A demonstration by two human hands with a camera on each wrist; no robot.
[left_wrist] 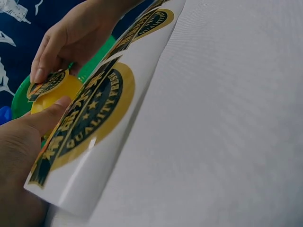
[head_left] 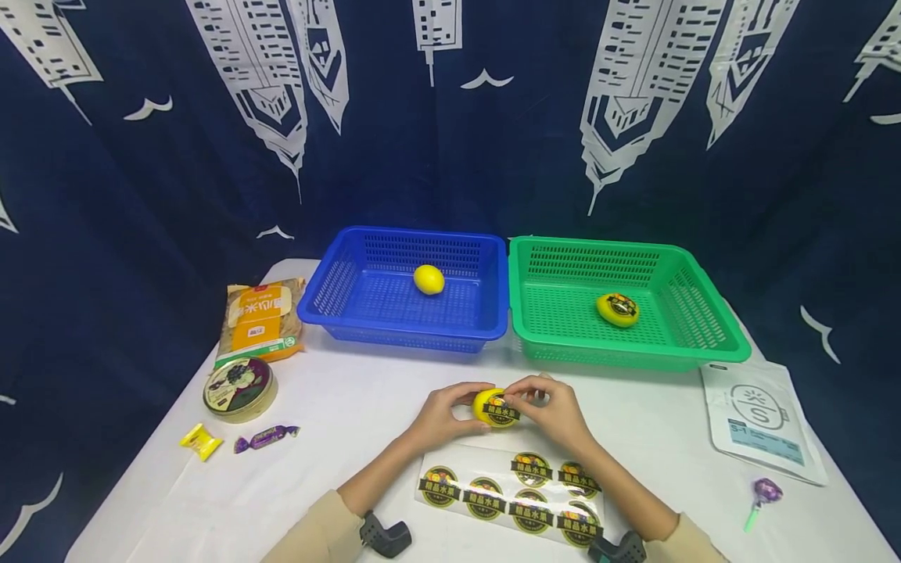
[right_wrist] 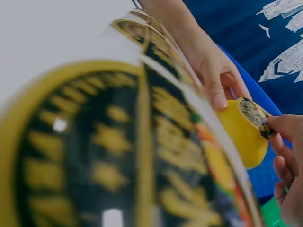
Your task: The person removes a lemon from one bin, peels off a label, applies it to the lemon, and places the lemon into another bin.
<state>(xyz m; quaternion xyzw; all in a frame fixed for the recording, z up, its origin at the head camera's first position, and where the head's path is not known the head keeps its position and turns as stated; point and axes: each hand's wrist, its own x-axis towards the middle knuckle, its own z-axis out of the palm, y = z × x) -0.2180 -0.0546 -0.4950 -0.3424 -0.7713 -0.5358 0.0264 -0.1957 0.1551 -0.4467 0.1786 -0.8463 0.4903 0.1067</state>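
Note:
My left hand (head_left: pixel 464 408) grips a yellow lemon (head_left: pixel 493 407) just above the white table, in front of the two baskets. My right hand (head_left: pixel 526 397) pinches a round black-and-gold sticker (head_left: pixel 504 414) against the lemon's front. In the right wrist view the sticker (right_wrist: pixel 254 115) lies on the lemon (right_wrist: pixel 240 135), with my right fingertips (right_wrist: pixel 279 126) at its edge. A clear sticker sheet (head_left: pixel 514 493) with several more stickers lies under my forearms. A bare lemon (head_left: pixel 428 279) sits in the blue basket (head_left: pixel 486 328). A stickered lemon (head_left: pixel 618 310) sits in the green basket (head_left: pixel 697 344).
At the left of the table are a snack bag (head_left: pixel 260 317), a round tin (head_left: pixel 239 387), a yellow candy (head_left: pixel 200 440) and a purple candy (head_left: pixel 266 436). A white pouch (head_left: pixel 763 418) and a lollipop (head_left: pixel 763 494) lie at the right. A dark curtain hangs behind.

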